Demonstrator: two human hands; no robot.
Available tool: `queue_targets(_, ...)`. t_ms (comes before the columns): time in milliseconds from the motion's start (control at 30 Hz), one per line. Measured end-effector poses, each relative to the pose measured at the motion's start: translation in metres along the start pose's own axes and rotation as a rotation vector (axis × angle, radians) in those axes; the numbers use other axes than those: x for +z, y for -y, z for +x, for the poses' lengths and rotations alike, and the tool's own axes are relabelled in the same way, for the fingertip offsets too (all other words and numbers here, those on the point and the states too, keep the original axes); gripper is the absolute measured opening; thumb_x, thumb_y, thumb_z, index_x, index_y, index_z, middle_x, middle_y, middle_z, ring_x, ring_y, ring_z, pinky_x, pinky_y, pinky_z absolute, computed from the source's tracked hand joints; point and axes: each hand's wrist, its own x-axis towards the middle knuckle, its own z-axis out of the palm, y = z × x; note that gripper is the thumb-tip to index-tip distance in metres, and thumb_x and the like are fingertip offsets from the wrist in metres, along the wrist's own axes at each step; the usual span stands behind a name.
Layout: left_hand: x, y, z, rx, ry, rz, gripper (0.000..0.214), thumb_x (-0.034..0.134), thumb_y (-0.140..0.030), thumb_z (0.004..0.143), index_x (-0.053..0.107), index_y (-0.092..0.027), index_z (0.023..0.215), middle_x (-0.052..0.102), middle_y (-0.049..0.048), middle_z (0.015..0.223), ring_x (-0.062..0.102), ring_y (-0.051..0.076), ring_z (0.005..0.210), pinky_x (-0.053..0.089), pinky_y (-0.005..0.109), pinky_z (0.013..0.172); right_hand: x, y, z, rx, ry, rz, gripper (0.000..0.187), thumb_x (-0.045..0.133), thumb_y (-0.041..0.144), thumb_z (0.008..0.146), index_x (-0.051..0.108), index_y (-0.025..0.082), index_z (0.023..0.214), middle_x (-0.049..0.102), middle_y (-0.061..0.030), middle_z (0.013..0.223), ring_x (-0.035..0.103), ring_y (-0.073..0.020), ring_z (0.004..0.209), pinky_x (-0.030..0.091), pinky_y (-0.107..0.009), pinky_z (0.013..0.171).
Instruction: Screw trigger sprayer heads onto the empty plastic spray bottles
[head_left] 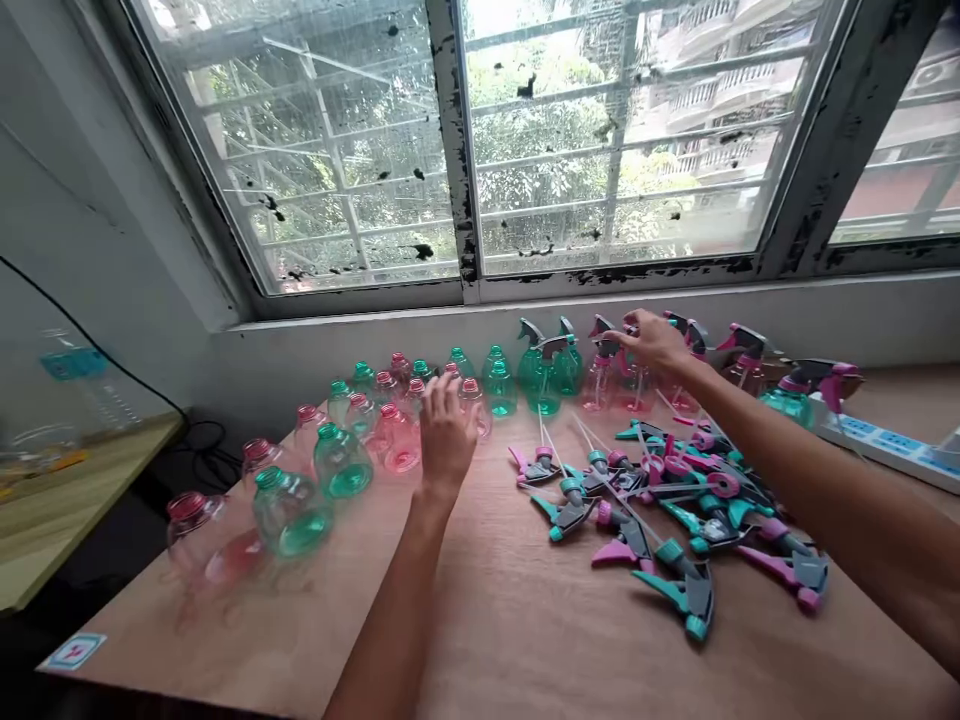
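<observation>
My left hand (448,440) is raised over the table with its fingers stretched out. It is beside a pink bottle without a top (471,397), and I see nothing held in it. Farther back, my right hand (652,340) has its fingers curled round the top of a pink spray bottle (636,388), mostly covering the spray head. To its left stand another pink spray bottle (598,385) and green spray bottles (545,380). A loose heap of pink, teal and grey spray heads (660,490) lies below my right forearm, their thin tubes pointing various ways.
Several open pink and green bottles (349,462) stand on the left of the wooden table (517,630). A white power strip (892,440) lies at the right. Behind are a window (615,150) and sill. A marker card (75,651) is at the front left corner.
</observation>
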Motion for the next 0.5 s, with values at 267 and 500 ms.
queue_targets(267,-0.001,0.007,-0.027,0.012,0.033,0.09,0.03,0.062,-0.026,0.093,0.05,-0.021,0.12,0.055,0.0146,0.135,0.058,0.033,0.121,0.052,0.047,0.098,-0.056,0.007,-0.125,-0.297,-0.366,0.156,0.032,0.056,0.04,0.098,0.06,0.017,0.121,0.06,-0.0189,0.136,0.053,-0.0288,0.129,0.042,-0.041,0.108)
queue_targets(500,-0.04,-0.04,-0.087,0.089,0.097,0.068,0.045,0.056,-0.015,0.093,0.043,-0.023,0.135,0.06,0.0115,0.127,0.059,0.031,0.117,0.048,0.05,0.1,-0.048,-0.026,-0.237,-0.393,-0.126,0.111,0.032,0.045,0.03,0.099,0.051,0.037,0.13,0.065,-0.0112,0.128,0.06,-0.0345,0.123,0.052,-0.051,0.1)
